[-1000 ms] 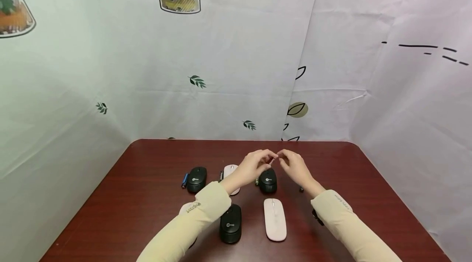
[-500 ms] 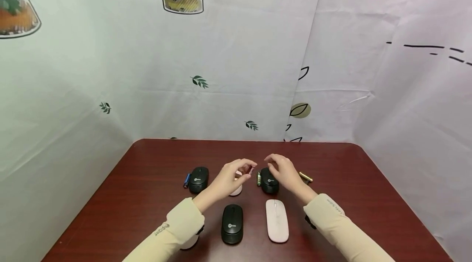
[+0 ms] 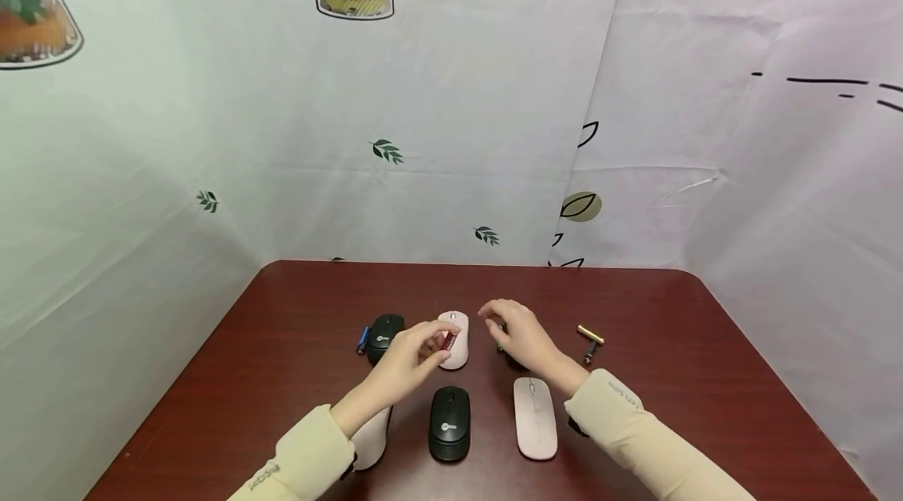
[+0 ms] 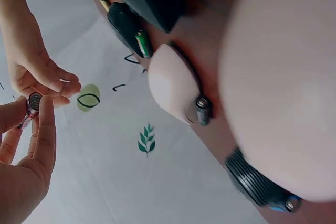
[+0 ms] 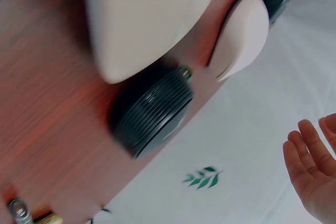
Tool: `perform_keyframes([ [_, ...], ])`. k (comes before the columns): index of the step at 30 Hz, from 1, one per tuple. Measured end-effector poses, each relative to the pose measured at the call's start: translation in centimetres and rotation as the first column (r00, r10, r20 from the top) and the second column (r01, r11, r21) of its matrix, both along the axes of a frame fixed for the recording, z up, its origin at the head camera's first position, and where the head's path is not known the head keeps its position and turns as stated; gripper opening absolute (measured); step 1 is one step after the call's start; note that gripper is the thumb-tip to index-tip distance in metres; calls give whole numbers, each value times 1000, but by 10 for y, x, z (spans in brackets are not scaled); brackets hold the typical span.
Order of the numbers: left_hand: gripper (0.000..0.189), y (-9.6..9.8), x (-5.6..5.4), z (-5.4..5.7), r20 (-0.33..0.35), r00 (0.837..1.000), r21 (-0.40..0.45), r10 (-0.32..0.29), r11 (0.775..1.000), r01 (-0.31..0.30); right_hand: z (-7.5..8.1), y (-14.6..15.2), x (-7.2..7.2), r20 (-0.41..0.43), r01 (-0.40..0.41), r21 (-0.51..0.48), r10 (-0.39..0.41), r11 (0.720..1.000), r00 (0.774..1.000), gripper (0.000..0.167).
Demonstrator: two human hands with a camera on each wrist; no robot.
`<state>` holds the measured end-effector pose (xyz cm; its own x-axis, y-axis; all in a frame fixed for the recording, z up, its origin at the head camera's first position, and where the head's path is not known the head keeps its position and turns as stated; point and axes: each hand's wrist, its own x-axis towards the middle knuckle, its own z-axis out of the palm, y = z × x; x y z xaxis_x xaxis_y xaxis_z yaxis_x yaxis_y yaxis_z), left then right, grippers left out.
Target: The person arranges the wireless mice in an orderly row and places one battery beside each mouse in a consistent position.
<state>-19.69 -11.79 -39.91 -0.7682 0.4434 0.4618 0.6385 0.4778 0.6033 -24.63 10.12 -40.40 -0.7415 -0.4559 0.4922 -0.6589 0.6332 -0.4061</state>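
Note:
Between thumb and fingers, my left hand pinches a small red battery, held above the table beside the pink back-row mouse. In the left wrist view, an end of that battery faces the camera. My right hand hovers with loosely bent fingers over the back-right black mouse, covering most of it in the head view. Nothing shows in its grasp. A green battery lies against that black mouse, and a dark battery against the pink one.
A black mouse with a blue battery sits back left. Nearer are a white mouse, a black mouse and a pink mouse. A gold battery and a darker battery lie at right.
My hands have parted from near-touching fingertips. The left has moved left and nearer with the battery; the right has shifted left and lower, uncovering the batteries at right.

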Motion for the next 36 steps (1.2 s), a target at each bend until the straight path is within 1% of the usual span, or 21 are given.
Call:
perform_keyframes([
  [4, 35, -13, 7, -3, 15, 1000, -10, 19, 1000, -18, 0, -11, 8, -10, -40, 16, 40, 999, 999, 12],
  [10, 33, -32, 17, -7, 51, 995, -34, 89, 996, -87, 1, -24, 19, 15, -87, 35, 86, 996, 996, 13],
  [14, 33, -43, 19, -10, 32, 994, -35, 108, 994, -107, 1, -33, 24, 37, -110, 49, 108, 993, 993, 14],
  [16, 33, -48, 20, -13, 16, 994, -26, 109, 994, -108, 1, -38, 26, 53, -135, 55, 132, 989, 990, 13],
  [18, 33, -54, 21, -16, 18, 994, -22, 110, 994, -110, 3, -44, 28, 70, -169, 73, 164, 983, 984, 14],
  [21, 34, -63, 23, -19, 20, 992, -32, 125, 992, -124, 6, -55, 32, 95, -229, 114, 219, 967, 971, 13],
  [23, 35, -70, 24, -19, 27, 989, -47, 145, 988, -144, 9, -63, 34, 103, -261, 156, 248, 953, 963, 13],
  [25, 35, -77, 24, -19, 23, 984, -63, 176, 983, -174, 11, -72, 35, 93, -280, 196, 267, 940, 959, 11],
  [28, 35, -88, 24, -18, 32, 973, -98, 229, 969, -225, 12, -85, 37, 70, -307, 243, 299, 920, 952, 10],
  [30, 34, -95, 24, -19, 53, 965, -125, 257, 960, -249, 13, -94, 39, 64, -326, 263, 320, 908, 945, 10],
  [34, 30, -105, 24, -23, 110, 948, -170, 299, 945, -279, 12, -111, 45, 89, -347, 321, 336, 881, 938, 13],
  [36, 28, -109, 24, -25, 132, 938, -179, 319, 939, -294, 10, -119, 48, 109, -352, 365, 336, 862, 936, 16],
])
